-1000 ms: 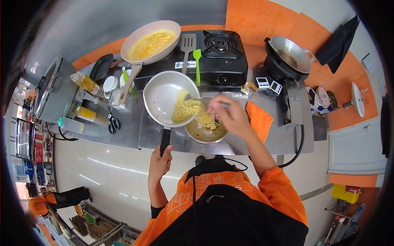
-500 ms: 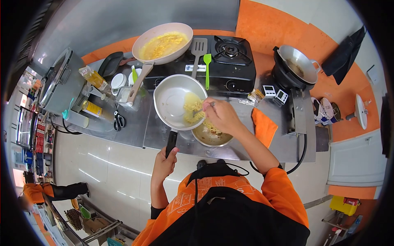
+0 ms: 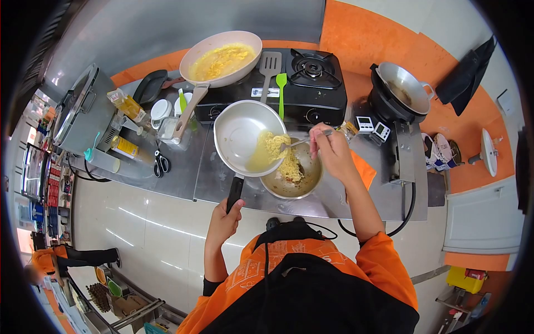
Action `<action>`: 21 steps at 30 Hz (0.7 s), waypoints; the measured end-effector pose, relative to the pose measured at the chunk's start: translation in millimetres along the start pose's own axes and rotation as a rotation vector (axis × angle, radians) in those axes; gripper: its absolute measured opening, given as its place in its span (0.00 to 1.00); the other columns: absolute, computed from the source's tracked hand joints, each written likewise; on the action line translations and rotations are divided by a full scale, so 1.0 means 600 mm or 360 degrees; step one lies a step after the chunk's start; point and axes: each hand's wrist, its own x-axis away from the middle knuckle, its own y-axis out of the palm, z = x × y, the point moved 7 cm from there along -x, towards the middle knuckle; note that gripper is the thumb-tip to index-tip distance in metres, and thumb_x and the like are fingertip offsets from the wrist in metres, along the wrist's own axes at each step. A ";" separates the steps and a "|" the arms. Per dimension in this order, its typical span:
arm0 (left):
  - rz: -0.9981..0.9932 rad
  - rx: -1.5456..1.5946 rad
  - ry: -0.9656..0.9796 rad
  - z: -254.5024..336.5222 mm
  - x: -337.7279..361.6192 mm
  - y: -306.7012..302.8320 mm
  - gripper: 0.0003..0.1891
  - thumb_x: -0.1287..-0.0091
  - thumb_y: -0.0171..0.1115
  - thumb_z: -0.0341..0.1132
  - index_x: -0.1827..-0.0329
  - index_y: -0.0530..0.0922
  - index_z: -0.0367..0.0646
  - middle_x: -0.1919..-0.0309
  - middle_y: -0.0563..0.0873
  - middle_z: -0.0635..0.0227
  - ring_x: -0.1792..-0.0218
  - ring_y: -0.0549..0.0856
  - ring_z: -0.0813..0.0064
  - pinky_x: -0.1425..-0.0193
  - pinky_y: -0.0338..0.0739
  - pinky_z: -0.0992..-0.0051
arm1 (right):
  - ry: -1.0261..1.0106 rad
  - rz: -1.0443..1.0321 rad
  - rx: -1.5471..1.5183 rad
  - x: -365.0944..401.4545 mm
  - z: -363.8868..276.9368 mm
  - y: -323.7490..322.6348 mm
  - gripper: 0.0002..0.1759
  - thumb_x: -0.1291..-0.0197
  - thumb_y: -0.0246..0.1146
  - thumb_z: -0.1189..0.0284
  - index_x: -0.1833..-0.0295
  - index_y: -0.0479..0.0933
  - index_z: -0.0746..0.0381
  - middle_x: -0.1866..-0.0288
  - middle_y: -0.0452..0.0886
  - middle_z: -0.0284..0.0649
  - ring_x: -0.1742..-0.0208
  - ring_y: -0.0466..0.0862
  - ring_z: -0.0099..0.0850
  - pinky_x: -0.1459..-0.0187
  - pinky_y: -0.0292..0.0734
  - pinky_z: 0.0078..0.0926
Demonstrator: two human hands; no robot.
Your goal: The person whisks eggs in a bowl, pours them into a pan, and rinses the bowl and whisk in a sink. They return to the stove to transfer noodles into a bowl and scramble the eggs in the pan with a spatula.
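Observation:
My left hand (image 3: 224, 224) is wrapped round the black handle of a saucepan (image 3: 236, 131), which is tilted to the right over a metal bowl (image 3: 300, 186). Yellow noodles (image 3: 278, 147) and pale broth lie at the pan's right side, and some noodles hang over the rim into the bowl. My right hand (image 3: 331, 149) is closed on a fork (image 3: 303, 142), its tines at the noodles by the rim. Brownish bits show inside the bowl beneath the noodles.
Behind stands a black gas stove (image 3: 314, 94) with a frying pan (image 3: 222, 58) of yellow food, a slotted turner (image 3: 270, 67) and a green spatula (image 3: 281, 92). To the right are timers (image 3: 372, 128), a wok (image 3: 403, 89) and an orange cloth (image 3: 361, 170). Scissors (image 3: 161, 163) lie left.
The saucepan has shifted slightly right over the bowl. My right hand has moved right and up with the fork, and more noodles now hang over the rim.

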 end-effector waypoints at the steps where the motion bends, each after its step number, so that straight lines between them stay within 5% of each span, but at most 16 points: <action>1: 0.0008 -0.0005 0.0005 0.000 0.000 0.000 0.14 0.34 0.56 0.44 0.62 0.72 0.40 0.86 0.68 0.78 0.92 0.62 0.91 0.91 0.54 0.86 | -0.0024 0.0021 -0.0012 0.002 -0.001 -0.007 0.13 0.35 0.44 0.72 0.70 0.70 0.65 0.83 0.72 0.35 0.82 0.74 0.22 0.77 0.69 0.19; 8: 0.0051 -0.0045 0.0046 0.004 0.002 -0.004 0.14 0.34 0.56 0.44 0.64 0.72 0.41 0.86 0.68 0.78 0.92 0.62 0.91 0.91 0.54 0.86 | -0.0133 0.0170 -0.0058 0.010 -0.029 -0.044 0.14 0.34 0.43 0.71 0.70 0.70 0.65 0.81 0.71 0.33 0.81 0.73 0.20 0.77 0.67 0.17; 13: 0.0076 -0.0014 0.0039 0.005 0.004 -0.003 0.13 0.34 0.56 0.43 0.64 0.72 0.42 0.86 0.67 0.79 0.92 0.61 0.92 0.91 0.54 0.86 | 0.0022 -0.0009 -0.0318 -0.007 -0.013 0.032 0.15 0.33 0.44 0.67 0.68 0.71 0.63 0.78 0.73 0.32 0.79 0.75 0.19 0.77 0.66 0.14; 21: 0.0084 0.0021 0.0040 0.003 0.012 -0.001 0.12 0.33 0.55 0.42 0.64 0.72 0.41 0.87 0.67 0.79 0.92 0.61 0.92 0.91 0.53 0.86 | -0.0217 -0.0016 0.0645 -0.010 0.007 0.091 0.12 0.36 0.48 0.70 0.66 0.71 0.66 0.80 0.76 0.37 0.76 0.79 0.25 0.74 0.71 0.22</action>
